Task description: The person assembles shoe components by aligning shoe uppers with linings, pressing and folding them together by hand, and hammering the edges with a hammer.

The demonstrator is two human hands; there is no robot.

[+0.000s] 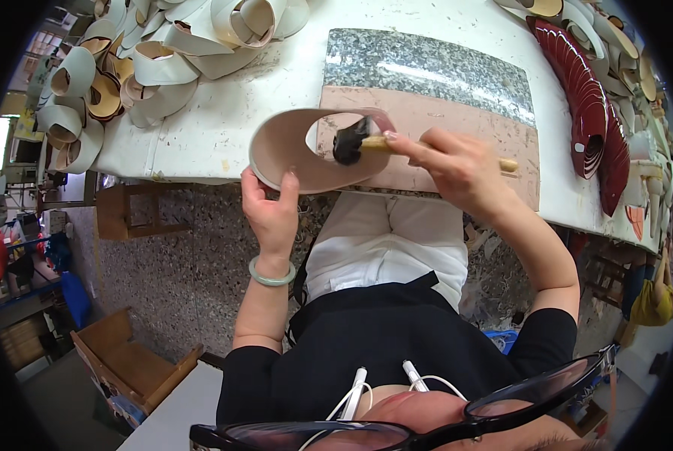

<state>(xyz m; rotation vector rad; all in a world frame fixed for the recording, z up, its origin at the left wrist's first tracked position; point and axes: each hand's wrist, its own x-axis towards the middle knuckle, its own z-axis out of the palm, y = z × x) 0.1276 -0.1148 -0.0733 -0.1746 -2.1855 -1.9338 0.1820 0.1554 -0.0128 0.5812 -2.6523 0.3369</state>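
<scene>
- Pile of pale looped pieces point(156, 60) on the white table point(276, 75), far left and apart from the work
- Left hand point(271, 207) clamped, thumb inside, on the near left rim of the pale curved piece point(276, 146), a good place to hold it
- That piece loops over the table's near edge and the pinkish board; it looks light, bendy and smooth, likely to crease if squeezed hard
- Black-headed hammer point(347, 143) over its opening, contact unclear; the head looks heavy and hides part of the right side
- Speckled slab point(426, 71) beyond the pinkish board point(426, 111)
- Right hand point(456, 165) closed around the hammer's wooden handle
- Dark red stack point(577, 98) farther right, out of the way
</scene>
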